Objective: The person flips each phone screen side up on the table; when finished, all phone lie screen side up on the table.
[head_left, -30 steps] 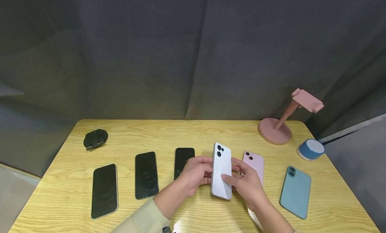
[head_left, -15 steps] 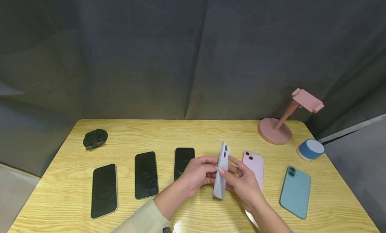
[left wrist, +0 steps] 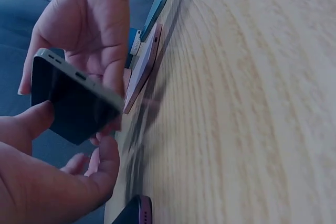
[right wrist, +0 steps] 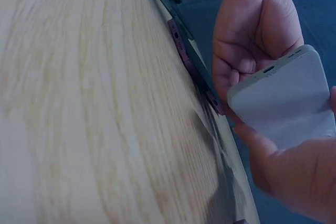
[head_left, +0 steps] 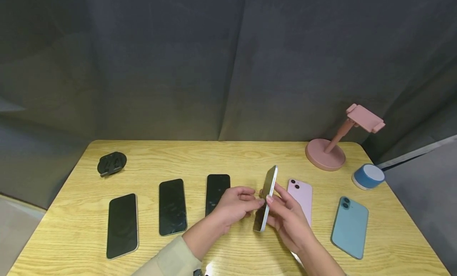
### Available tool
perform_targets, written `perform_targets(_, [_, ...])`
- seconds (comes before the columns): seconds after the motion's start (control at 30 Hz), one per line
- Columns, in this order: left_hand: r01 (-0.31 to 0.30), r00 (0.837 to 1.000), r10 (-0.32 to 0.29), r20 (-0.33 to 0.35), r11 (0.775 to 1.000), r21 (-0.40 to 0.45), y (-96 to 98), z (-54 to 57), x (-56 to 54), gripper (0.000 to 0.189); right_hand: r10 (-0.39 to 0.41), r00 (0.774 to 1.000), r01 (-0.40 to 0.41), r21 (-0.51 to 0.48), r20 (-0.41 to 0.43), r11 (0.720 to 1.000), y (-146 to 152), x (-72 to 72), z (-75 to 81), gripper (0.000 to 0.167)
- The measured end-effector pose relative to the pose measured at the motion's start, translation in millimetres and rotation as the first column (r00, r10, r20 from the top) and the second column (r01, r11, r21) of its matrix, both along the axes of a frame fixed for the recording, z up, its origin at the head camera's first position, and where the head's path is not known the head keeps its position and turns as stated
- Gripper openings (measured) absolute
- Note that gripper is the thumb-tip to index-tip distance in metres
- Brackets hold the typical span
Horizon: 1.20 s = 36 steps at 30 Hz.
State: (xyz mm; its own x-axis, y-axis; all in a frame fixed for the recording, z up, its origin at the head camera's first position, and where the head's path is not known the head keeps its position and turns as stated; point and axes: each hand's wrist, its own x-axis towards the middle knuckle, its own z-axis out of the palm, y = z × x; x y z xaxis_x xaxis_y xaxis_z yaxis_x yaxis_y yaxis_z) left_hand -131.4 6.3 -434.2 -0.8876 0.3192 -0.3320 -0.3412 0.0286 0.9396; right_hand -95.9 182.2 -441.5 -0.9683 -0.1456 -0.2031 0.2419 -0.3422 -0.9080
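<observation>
A white smartphone (head_left: 262, 219) is held above the table between both hands, turned nearly edge-on in the head view with its dark screen facing left. My left hand (head_left: 232, 207) pinches it, thumb on the screen (left wrist: 73, 100) in the left wrist view. On the other side my right hand (head_left: 290, 220) grips it, thumb along the near long edge and fingers behind. The right wrist view shows the pale back (right wrist: 286, 103) and the port end. Just right of the right hand lies a pink smartphone (head_left: 302, 196), back up; a dark-screened smartphone (head_left: 217, 188) lies partly hidden behind the left hand.
Two more smartphones, a black-screened one (head_left: 172, 206) and another (head_left: 122, 226), lie face up at left. A teal smartphone (head_left: 350, 228) lies at right. Behind stand a pink phone stand (head_left: 325, 156) and a blue cylinder (head_left: 367, 177); a black folded stand (head_left: 112, 164) sits back left.
The white smartphone has turned about its long axis from back toward the camera to edge-on, screen now facing left. My left thumb has come onto its screen.
</observation>
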Motion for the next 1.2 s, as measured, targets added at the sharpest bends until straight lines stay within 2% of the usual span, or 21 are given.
perform_targets(0.17, [-0.042, 0.999, 0.042, 0.001, 0.999, -0.018, 1.7, 0.0, -0.6, 0.05, 0.073, 0.993, -0.084, -0.115, -0.096, 0.99, 4.2, 0.0, -1.6, 0.06])
perform_targets(0.23, [-0.064, 0.998, 0.064, 0.014, 0.998, -0.003, 2.2, -0.4, -1.4, 0.046, 0.059, 0.993, -0.071, -0.115, -0.106, 0.991, 5.3, 0.0, -1.8, 0.058])
perform_targets(0.33, [-0.119, 0.992, 0.119, 0.031, 0.993, 0.007, 3.6, -1.6, -1.6, 0.045, -0.024, 0.997, 0.021, -0.045, -0.068, 0.999, 4.7, -0.4, -0.9, 0.054])
perform_targets(0.4, [-0.167, 0.986, 0.167, 0.025, 0.986, -0.009, 4.4, -2.6, -1.2, 0.048, -0.103, 0.994, 0.103, 0.024, -0.021, 0.994, 3.6, -1.0, -0.3, 0.052])
perform_targets(0.5, [-0.217, 0.976, 0.217, -0.003, 0.976, -0.033, 5.8, -3.6, -0.7, 0.052, -0.204, 0.978, 0.197, 0.136, 0.039, 0.971, 2.7, -2.1, 0.4, 0.048])
perform_targets(0.6, [-0.233, 0.972, 0.232, -0.029, 0.972, -0.026, 6.7, -3.9, 0.0, 0.057, -0.251, 0.966, 0.231, 0.232, 0.059, 0.945, 3.4, -3.4, 0.0, 0.047])
perform_targets(0.7, [-0.235, 0.971, 0.233, -0.05, 0.972, -0.021, 7.6, -4.6, 1.0, 0.061, -0.246, 0.968, 0.22, 0.315, 0.046, 0.923, 5.5, -4.8, -0.8, 0.048])
perform_targets(0.83, [-0.24, 0.968, 0.236, -0.079, 0.97, -0.041, 9.5, -6.9, 2.1, 0.061, -0.196, 0.98, 0.17, 0.389, 0.027, 0.905, 9.5, -6.2, -1.2, 0.05])
perform_targets(1.0, [-0.238, 0.969, 0.231, -0.086, 0.968, -0.079, 10.7, -10.1, 2.5, 0.06, -0.125, 0.992, 0.1, 0.427, 0.03, 0.899, 11.8, -8.3, -1.5, 0.052])
perform_targets(1.2, [-0.221, 0.975, 0.214, -0.067, 0.968, -0.119, 11.8, -11.1, 2.3, 0.063, -0.106, 0.994, 0.085, 0.445, 0.024, 0.892, 12.5, -10.0, -3.6, 0.051])
